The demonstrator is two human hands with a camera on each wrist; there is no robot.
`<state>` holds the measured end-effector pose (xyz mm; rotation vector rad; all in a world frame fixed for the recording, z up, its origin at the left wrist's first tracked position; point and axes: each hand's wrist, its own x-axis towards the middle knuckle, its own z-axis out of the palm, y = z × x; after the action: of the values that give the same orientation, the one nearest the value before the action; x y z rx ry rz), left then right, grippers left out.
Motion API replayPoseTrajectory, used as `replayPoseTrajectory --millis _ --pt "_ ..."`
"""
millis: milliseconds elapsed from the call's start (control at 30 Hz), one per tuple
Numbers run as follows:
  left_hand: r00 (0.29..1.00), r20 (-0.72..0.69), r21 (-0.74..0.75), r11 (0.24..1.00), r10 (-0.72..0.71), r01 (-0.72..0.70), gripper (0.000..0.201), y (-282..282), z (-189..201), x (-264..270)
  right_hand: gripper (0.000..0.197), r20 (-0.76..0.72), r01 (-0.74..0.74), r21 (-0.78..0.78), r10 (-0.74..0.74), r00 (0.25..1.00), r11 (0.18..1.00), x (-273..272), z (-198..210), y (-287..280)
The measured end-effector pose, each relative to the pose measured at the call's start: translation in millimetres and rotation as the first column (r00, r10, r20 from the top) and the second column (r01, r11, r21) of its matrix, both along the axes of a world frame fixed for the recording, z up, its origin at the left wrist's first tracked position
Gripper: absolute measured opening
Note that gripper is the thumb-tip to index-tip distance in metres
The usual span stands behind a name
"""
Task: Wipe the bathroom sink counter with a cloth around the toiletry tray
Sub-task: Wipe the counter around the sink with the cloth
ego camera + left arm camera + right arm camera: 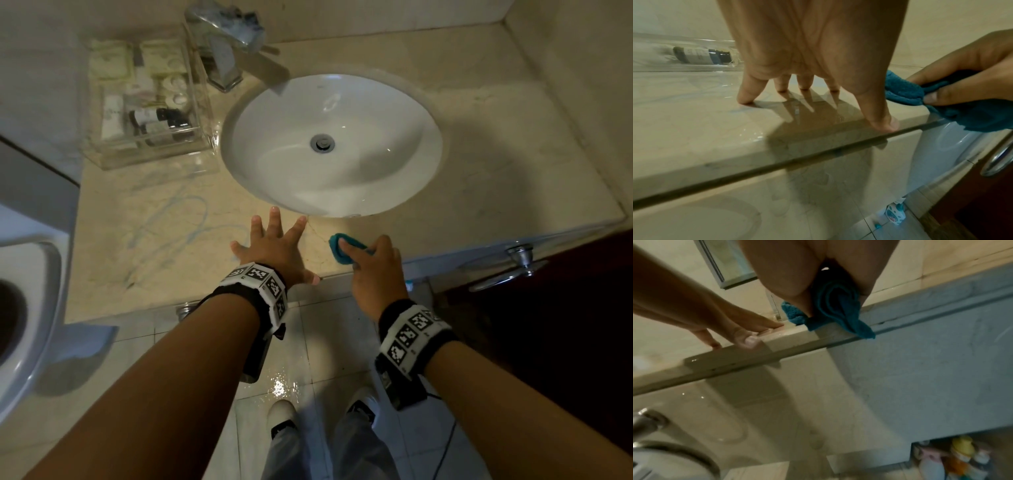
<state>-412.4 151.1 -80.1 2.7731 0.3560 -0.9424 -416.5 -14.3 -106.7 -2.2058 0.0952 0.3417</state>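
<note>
A folded blue cloth (344,249) is gripped in the right hand (375,270), thumb and curled fingers closed round it, at the front edge of the counter (479,192), low in the centre of the head view just below the sink (330,144). In the right wrist view a loose corner of the cloth is seen hanging over the counter's edge. The left hand (274,248) is spread flat, fingers straight and apart, pressed on the counter just left of the cloth; nothing is held in it. The clear toiletry tray (147,102), holding small bottles and packets, is found at the upper left of the head view, well apart from both hands.

Faint bluish streaks (178,222) are seen between the tray and the left hand, so that patch probably needs wiping. The cloth would best be flattened under the palm for wider contact, then drawn in overlapping strokes toward the tray. Its walls should be skirted closely but not nudged, and the hanging corner gathered in first.
</note>
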Motion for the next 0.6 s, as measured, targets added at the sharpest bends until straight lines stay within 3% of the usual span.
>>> replayPoseTrajectory --millis 67,167,200,267,300,367,467,533,600 --pt "1.000 -0.007 -0.003 1.000 -0.001 0.001 0.116 -0.2 1.3 0.0 0.024 0.031 -0.019 0.027 0.018 0.999 0.999 6.9 -1.2 -10.1" --pt "1.000 -0.009 -0.010 1.000 -0.006 0.006 0.115 0.4 1.9 0.0 0.029 0.024 0.184 0.055 -0.185 0.982 0.981 32.2 -1.4 -40.1" --pt "1.000 -0.007 -0.012 1.000 -0.006 0.006 0.115 0.8 1.1 -0.2 0.028 0.034 0.241 0.006 -0.241 0.970 0.970 41.0 -1.7 -52.4" --pt "1.000 0.001 -0.018 1.000 -0.002 0.002 0.115 1.4 -0.3 -0.7 0.022 0.083 0.287 -0.247 -0.275 0.958 0.926 50.6 0.5 -70.9" --pt "1.000 0.005 -0.020 1.000 0.000 0.000 0.115 1.8 -0.8 -0.9 0.022 0.115 0.255 -0.377 -0.228 0.967 0.891 51.5 1.6 -72.5" --pt "1.000 0.009 -0.025 1.000 0.003 -0.002 0.115 1.9 -1.2 -1.0 0.028 0.137 0.197 -0.456 -0.150 0.979 0.868 46.1 2.3 -60.4" --pt "1.000 0.016 -0.030 1.000 -0.003 0.004 0.114 2.4 -0.9 -1.4 0.034 0.179 0.022 -0.364 0.046 0.983 0.931 30.7 -2.7 -25.6" --pt "1.000 0.022 -0.054 0.999 -0.005 0.006 0.111 5.7 1.5 -2.5 0.049 0.172 -0.186 -0.391 0.270 0.947 0.902 20.6 -5.9 -12.9" --pt "0.999 0.049 -0.072 0.997 -0.021 0.024 0.103 14.3 4.5 -4.3 0.047 0.154 -0.281 -0.378 0.359 0.921 0.882 21.2 -4.3 -15.3"
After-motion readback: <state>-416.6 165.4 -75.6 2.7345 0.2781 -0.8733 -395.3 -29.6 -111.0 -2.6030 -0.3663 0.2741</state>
